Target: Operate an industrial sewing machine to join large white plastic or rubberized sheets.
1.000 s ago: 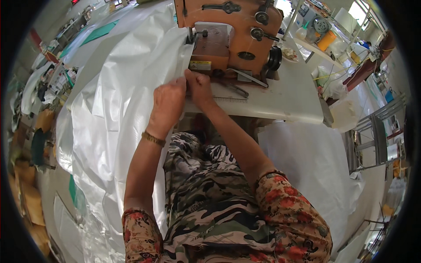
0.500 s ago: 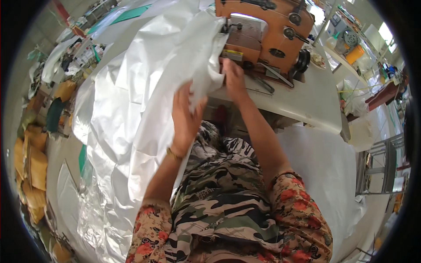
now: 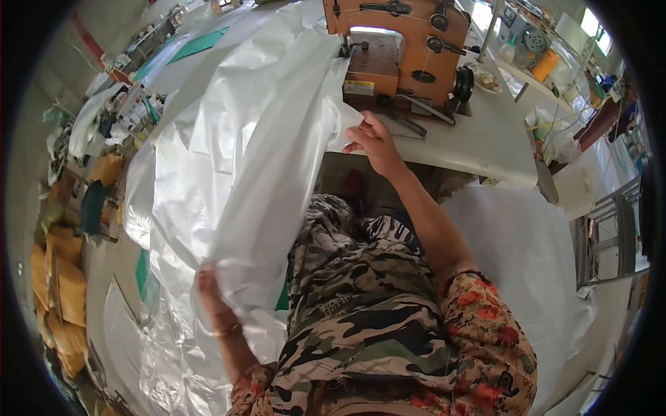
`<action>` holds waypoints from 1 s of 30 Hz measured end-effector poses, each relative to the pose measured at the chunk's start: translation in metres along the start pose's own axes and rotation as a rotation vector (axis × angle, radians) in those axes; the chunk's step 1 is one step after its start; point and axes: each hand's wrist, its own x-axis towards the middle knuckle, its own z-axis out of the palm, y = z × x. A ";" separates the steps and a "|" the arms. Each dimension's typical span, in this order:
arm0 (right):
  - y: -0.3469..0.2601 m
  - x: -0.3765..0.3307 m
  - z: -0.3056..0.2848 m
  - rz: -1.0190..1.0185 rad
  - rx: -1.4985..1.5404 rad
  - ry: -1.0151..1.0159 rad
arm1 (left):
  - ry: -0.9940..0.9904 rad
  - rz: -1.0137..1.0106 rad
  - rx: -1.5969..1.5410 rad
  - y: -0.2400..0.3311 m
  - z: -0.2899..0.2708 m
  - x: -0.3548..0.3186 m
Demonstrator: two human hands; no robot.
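Note:
A large glossy white sheet (image 3: 250, 166), creased and folded over, hangs from the worktable down along my left side. My right hand (image 3: 375, 143) pinches a corner of its edge at the table's front, just before the sewing machine. Farther down, my left hand (image 3: 210, 291) is against the sheet, partly covered by a fold; its fingers are smeared by motion. The orange-brown sewing machine (image 3: 416, 69) stands at the far middle, the upper edge of the sheet lying beside its needle area.
Near my right hand, a dark-handled tool (image 3: 411, 125) lies on the white worktable (image 3: 479, 149). A small dish (image 3: 485, 78) sits behind the machine's handwheel. More white sheeting (image 3: 513, 243) hangs at right, by a grey metal rack (image 3: 610, 239). Brown bundles (image 3: 66, 277) are stacked at left.
My left hand has swept down and toward the left along the sheet. My right hand has come slightly nearer, drawing the sheet's corner away from the machine.

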 end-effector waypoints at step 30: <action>0.010 -0.076 0.041 0.350 -0.403 0.256 | -0.357 0.454 0.756 -0.036 0.177 0.007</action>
